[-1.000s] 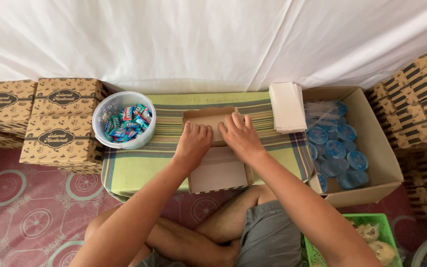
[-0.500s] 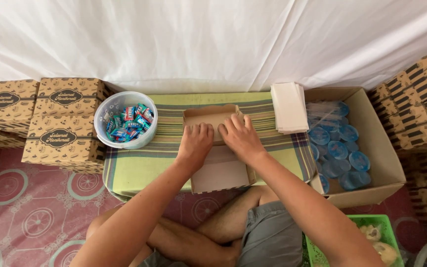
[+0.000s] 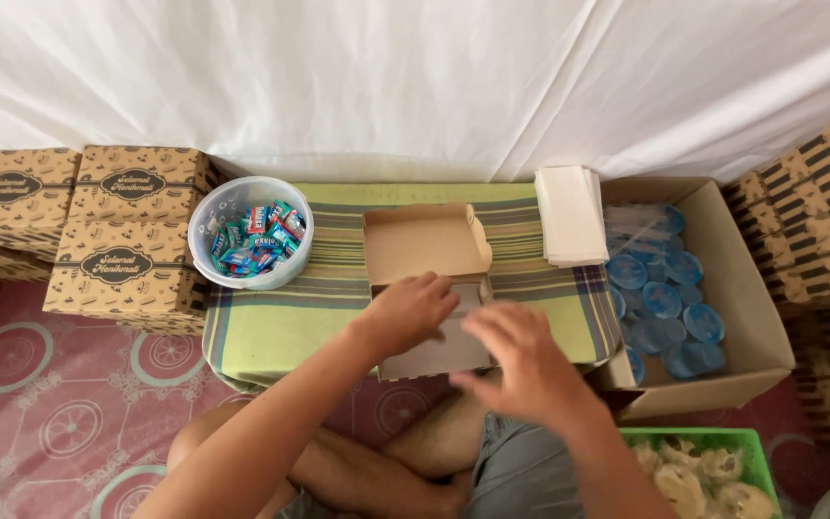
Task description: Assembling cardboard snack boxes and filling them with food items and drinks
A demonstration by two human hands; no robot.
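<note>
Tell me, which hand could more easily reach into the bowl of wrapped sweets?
Probably the left hand. It rests on the open cardboard box, on the same side as the bowl of wrapped sweets. The right hand hovers nearer the carton of blue-lidded cups, so it would have to cross over.

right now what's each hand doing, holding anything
Left hand: fingers curled, resting on the open brown cardboard box, no clear grip.
Right hand: open, holding nothing, above the box's front flap.
</note>
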